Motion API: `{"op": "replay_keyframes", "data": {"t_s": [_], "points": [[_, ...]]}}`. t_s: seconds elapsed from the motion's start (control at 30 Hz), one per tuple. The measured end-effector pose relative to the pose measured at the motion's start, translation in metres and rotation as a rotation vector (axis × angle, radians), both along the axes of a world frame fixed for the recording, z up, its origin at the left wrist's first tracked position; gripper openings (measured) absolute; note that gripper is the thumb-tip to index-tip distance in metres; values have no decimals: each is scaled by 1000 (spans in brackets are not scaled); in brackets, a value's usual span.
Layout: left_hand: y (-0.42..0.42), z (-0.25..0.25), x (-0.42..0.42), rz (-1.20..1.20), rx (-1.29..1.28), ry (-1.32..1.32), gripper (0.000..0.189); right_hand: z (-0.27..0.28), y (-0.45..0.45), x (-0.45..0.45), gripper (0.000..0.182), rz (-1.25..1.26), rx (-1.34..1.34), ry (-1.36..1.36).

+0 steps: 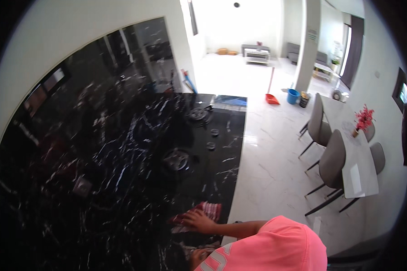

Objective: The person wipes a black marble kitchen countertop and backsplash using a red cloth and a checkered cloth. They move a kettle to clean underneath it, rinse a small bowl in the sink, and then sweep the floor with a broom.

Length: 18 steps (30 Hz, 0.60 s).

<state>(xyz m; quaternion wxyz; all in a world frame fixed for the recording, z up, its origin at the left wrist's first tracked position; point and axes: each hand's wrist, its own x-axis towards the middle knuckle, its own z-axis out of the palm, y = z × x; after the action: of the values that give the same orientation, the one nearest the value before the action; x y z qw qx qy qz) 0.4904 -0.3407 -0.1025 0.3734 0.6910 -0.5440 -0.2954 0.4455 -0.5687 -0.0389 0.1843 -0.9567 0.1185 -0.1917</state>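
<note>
My right hand (pixel 200 222) presses palm down on a red and white striped cloth (pixel 212 210), fingers spread over it. The cloth lies on the black, white-veined marble countertop (pixel 220 184), close to its front edge. Lower in the picture, my left hand (pixel 197 258) is only partly visible at the counter. It is beside a crumpled, patterned piece (pixel 190 250) that looks like fabric; my shirt hides much of it, and its grip is unclear. A black built-in gas hob (pixel 196 166) with round burners and two knobs is set in the counter beyond my right hand.
A glossy black marble backsplash (pixel 122 64) rises behind the counter, with a wall socket (pixel 82 186). On the white tiled floor are a red dustpan (pixel 272 99) and a blue bucket (pixel 293 96). Grey chairs (pixel 331 161) surround a white dining table (pixel 354 169) bearing pink flowers (pixel 364 117).
</note>
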Motion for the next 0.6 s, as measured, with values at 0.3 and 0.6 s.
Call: {"op": "replay_keyframes", "data": {"t_s": [0.3,0.6], "points": [[-93,199,-8,855,-6,246,34,-31,-95,-121,43,219,-52,-50],[-203,88,-40,619,-74,173,36,-37,-350,-149,40,-513,-62,-222]]}}
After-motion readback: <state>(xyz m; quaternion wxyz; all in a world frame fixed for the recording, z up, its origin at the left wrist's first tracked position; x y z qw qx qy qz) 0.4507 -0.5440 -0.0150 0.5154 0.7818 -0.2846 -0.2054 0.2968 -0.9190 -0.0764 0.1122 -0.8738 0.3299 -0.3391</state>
